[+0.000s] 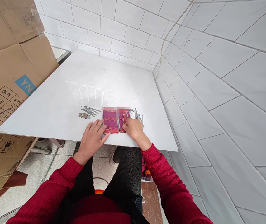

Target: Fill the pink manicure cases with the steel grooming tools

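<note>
An opened manicure case with a purple lining and red straps lies near the front edge of the white table. My left hand rests at its left half, fingers stretched and apart, thumb at the lower edge. Over the right half, my right hand has its fingers curled and pressed together against the lining and straps. Its fingertips are partly hidden, so what they pinch does not show. Silver nail clippers and several slim metal tools lie left of the case. More metal tools lie to its right, partly behind my right hand.
The white tabletop reaches back to a tiled wall, with another wall close on the right. Large cardboard boxes stand along the left. A thin cable hangs in the corner.
</note>
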